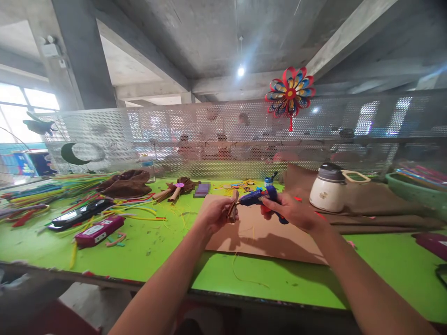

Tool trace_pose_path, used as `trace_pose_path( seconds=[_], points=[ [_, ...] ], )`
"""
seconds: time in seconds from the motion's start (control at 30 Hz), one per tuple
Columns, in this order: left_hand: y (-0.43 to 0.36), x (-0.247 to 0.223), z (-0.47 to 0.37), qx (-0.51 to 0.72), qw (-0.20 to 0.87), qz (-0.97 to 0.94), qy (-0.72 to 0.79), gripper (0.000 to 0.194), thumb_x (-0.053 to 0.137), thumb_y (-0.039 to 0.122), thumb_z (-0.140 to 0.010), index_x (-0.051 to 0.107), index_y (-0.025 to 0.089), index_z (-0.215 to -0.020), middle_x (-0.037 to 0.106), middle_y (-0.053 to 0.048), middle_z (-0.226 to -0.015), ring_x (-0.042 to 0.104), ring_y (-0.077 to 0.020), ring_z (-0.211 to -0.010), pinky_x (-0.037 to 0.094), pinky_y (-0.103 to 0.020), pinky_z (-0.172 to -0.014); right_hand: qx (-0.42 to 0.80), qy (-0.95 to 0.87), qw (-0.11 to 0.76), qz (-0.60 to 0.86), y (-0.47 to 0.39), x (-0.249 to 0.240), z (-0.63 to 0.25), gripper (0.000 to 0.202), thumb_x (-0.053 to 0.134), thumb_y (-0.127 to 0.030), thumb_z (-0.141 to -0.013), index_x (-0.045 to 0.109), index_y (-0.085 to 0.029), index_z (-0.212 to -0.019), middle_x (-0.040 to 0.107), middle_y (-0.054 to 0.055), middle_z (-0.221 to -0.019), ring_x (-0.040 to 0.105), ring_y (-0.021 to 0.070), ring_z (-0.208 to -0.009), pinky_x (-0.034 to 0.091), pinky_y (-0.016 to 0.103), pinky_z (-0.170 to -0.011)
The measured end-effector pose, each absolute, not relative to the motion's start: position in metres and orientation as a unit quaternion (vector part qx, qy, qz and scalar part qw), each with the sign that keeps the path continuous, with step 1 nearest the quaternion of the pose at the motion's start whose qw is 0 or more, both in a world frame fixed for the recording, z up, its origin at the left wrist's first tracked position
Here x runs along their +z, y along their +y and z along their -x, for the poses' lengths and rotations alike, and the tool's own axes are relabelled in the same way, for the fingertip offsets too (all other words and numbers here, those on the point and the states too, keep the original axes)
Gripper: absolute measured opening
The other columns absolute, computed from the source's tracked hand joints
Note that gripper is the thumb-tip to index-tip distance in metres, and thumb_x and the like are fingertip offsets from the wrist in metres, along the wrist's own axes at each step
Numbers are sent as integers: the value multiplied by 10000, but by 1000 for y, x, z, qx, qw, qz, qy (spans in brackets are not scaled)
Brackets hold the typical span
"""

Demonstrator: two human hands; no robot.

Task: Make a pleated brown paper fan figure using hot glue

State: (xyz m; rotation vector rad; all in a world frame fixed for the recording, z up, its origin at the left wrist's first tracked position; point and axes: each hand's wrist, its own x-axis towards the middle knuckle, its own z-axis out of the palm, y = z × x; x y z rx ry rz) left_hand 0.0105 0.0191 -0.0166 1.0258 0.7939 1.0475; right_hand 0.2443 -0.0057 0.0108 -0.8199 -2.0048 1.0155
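My left hand (217,214) is closed around a small folded piece of brown paper (233,210), held upright above a brown sheet (279,239). In my right hand (291,210) is a blue hot glue gun (258,197), gripped by its handle. Its nozzle points left and meets, or nearly meets, the brown piece; I cannot tell whether they touch. Beyond my left hand lie rolled brown paper pieces (171,191) with a fringed end and a pink round label.
At left are a purple power strip (99,231), a black glossy case (81,214) and colored strips (31,193). A white jug (327,188) stands right by folded brown material (377,209). Behind rises a perforated metal screen (157,135) with a hanging paper flower (290,93).
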Motion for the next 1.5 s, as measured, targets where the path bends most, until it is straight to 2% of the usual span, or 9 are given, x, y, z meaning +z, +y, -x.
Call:
trace_pose_path(
  seconds=[0.47, 0.77, 1.23, 1.5],
  points=[
    [22, -21, -9, 469, 687, -443, 335, 112, 581, 210, -737, 577, 99, -747, 588, -23, -577, 573, -119, -458, 431, -225, -449, 399, -803, 337, 286, -10, 13, -246, 345, 456, -465, -871, 552, -158, -745, 560, 30, -680, 539, 124, -625, 392, 266, -583],
    [21, -19, -10, 459, 681, -455, 344, 126, 551, 230, -757, 569, 106, -763, 605, -44, -580, 584, -132, -463, 447, -229, -466, 365, -803, 348, 318, -6, 10, -247, 390, 435, -487, -874, 554, -152, -714, 558, 36, -650, 506, 116, -588, 359, 260, -539],
    [16, -16, -13, 460, 687, -446, 343, 96, 555, 195, -743, 567, 102, -725, 584, -20, -565, 560, -113, -437, 432, -221, -450, 402, -794, 337, 307, -13, 16, -247, 392, 471, -498, -848, 540, -154, -674, 534, 34, -666, 482, 104, -555, 346, 246, -482],
    [20, -19, -11, 445, 684, -457, 354, 133, 545, 228, -757, 569, 100, -729, 593, -38, -546, 587, -139, -454, 415, -224, -439, 390, -790, 346, 322, -7, 12, -249, 398, 458, -495, -856, 534, -151, -670, 522, 35, -659, 466, 103, -546, 331, 254, -475]
  ],
)
